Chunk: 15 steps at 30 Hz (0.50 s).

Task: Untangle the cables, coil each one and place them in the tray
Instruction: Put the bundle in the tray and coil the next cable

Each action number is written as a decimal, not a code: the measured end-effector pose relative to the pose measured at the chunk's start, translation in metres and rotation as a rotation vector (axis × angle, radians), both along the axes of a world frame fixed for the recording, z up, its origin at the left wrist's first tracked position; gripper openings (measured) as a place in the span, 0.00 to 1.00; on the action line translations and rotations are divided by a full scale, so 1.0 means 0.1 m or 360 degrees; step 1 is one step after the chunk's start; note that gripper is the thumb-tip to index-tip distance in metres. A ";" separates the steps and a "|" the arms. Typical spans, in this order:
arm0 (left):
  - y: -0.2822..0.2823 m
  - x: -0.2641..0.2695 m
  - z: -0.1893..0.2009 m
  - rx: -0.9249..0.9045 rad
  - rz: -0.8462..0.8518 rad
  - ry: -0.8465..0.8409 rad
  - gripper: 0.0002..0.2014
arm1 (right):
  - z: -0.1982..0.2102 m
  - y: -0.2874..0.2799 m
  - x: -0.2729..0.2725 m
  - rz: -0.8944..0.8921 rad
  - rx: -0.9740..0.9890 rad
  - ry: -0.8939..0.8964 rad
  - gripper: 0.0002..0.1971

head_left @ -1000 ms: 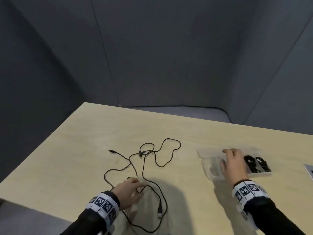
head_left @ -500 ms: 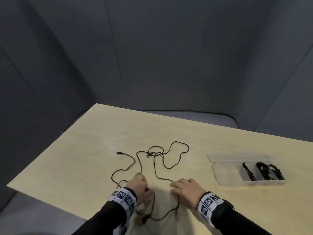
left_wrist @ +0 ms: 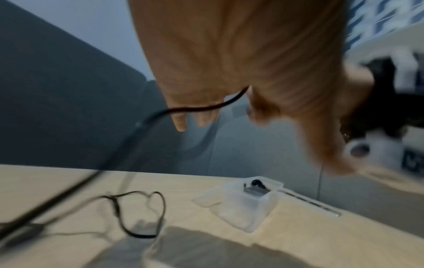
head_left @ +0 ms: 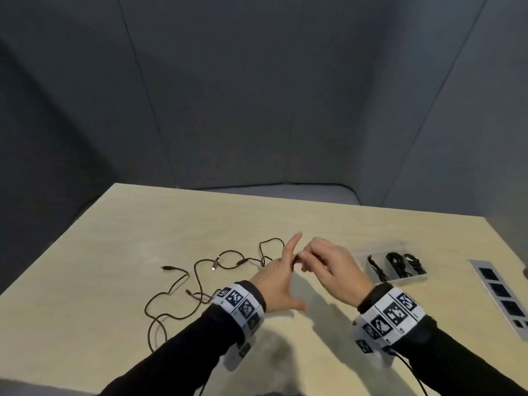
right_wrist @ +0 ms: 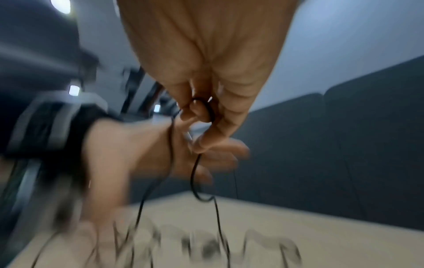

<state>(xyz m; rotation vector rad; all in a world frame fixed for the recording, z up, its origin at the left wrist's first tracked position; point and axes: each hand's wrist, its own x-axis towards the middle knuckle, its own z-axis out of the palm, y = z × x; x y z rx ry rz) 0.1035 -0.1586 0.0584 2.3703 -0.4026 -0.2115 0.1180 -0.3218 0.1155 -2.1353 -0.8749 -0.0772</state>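
The right hand [head_left: 331,270] pinches the thin black cable [right_wrist: 195,174] between thumb and fingers. Just beside it, the left hand [head_left: 278,277] is held flat with straight fingers, and the cable lies across them. This looks like the start of winding. To do it well, keep the loops small and even around the left fingers, and pull gently so the loose tangle [head_left: 200,278] on the bench [head_left: 114,238] does not knot. Farther right sits the clear tray [head_left: 420,277], with three coiled cables [head_left: 395,262] already inside.
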 end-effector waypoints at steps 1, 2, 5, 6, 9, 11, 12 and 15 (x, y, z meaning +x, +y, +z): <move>-0.05 0.05 -0.06 -0.0112 0.0091 -0.0029 0.49 | 0.14 0.00 0.00 -0.0064 0.0169 0.0049 0.13; -0.07 0.10 -0.14 -0.0168 0.0158 -0.0049 0.33 | 0.25 -0.02 0.00 -0.0131 0.0352 0.0114 0.13; 0.01 0.10 -0.30 -0.0159 0.0132 0.0007 0.06 | 0.54 -0.21 0.07 -0.0376 0.0826 0.0201 0.12; 0.07 0.07 -0.34 -0.0139 0.0087 -0.0029 0.07 | 0.61 -0.30 0.10 -0.0451 0.0929 0.0205 0.11; 0.32 0.03 -0.44 -0.0040 0.0046 -0.0172 0.10 | 0.72 -0.59 0.16 -0.0577 0.1169 0.0238 0.10; 0.50 0.07 -0.50 0.0098 0.0085 -0.0276 0.19 | 0.73 -0.76 0.15 -0.0633 0.1272 0.0239 0.10; 0.60 0.09 -0.55 0.0186 0.0114 -0.0288 0.23 | 0.73 -0.85 0.14 -0.0675 0.1276 0.0210 0.09; 0.87 0.10 -0.64 0.0425 0.0205 -0.0176 0.16 | 0.71 -1.10 0.15 -0.0829 0.1182 0.0105 0.16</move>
